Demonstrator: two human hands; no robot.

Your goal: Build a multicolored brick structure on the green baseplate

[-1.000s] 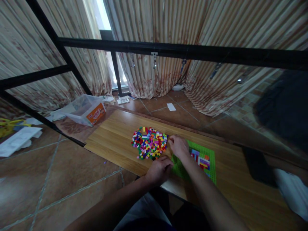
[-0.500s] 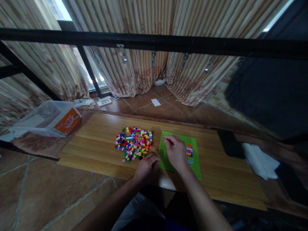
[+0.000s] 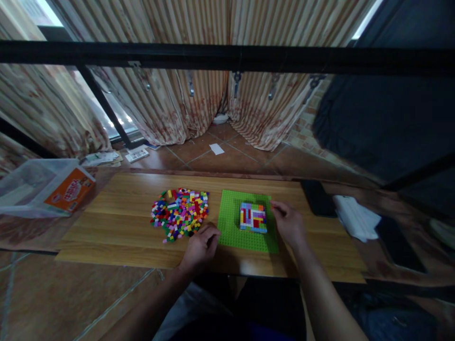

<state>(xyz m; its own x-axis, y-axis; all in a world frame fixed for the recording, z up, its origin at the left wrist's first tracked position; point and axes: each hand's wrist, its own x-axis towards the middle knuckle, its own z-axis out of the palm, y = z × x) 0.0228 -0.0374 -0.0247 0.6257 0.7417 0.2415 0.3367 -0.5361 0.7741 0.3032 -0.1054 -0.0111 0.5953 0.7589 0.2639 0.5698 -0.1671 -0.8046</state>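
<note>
Wood tabletop (image 3: 117,222) up front: L hand (image 3: 202,247) curled btwn brick pile (image 3: 182,213) & green baseplate (image 3: 230,237); R hand (image 3: 289,223) fingers narrowed by baseplate's R edge. Can't tell if either holds anything. Multicolor brick block (image 3: 253,219) sits approx. mid-baseplate. Plastic tub (image 3: 28,182) far L; striped curtains (image 3: 177,102) in bkgd.
</note>
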